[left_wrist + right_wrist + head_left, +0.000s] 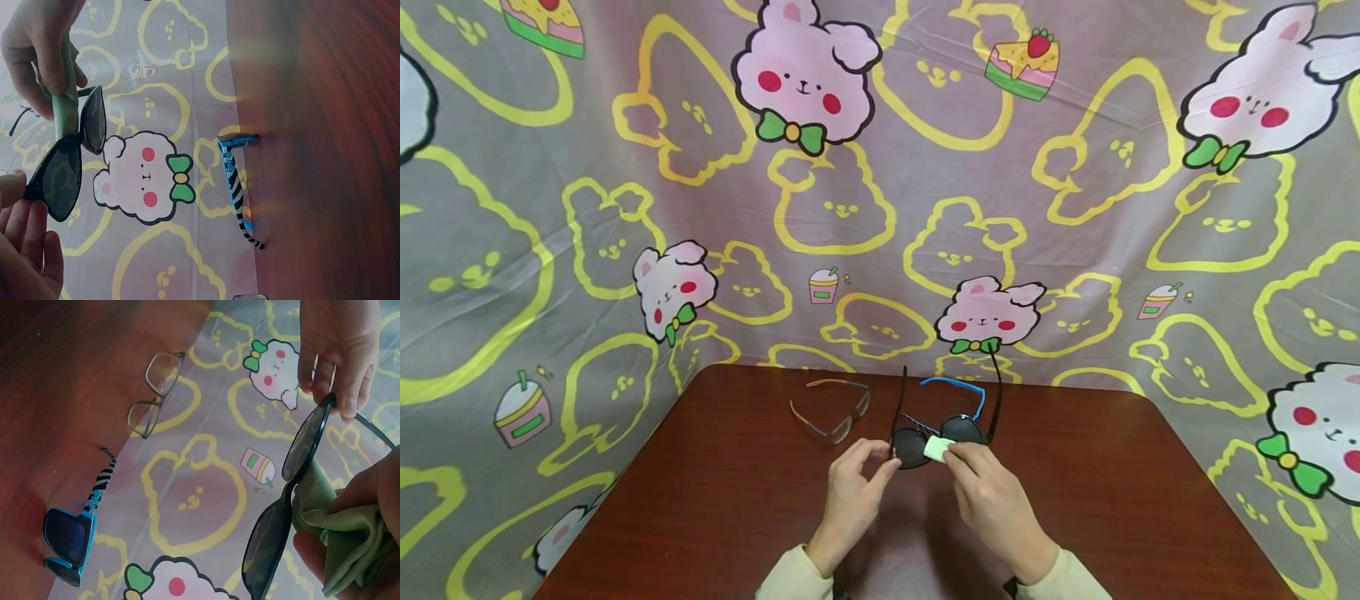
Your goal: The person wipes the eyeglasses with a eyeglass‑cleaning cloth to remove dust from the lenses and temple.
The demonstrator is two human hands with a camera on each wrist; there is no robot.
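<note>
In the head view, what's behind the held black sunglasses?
Blue-framed sunglasses on the table, with one blue arm clear. The black sunglasses cover part of their frame; their lenses cannot be made out there, though the right wrist view shows them.

No text, label, brand or number can be read on the black sunglasses (pixel 910 448), the green cloth (pixel 937 449), the blue sunglasses (pixel 67 536) or the patterned curtain (pixel 902 179); small marks (pixel 543 372) beside its printed cups (pixel 522 414) are illegible.
</note>
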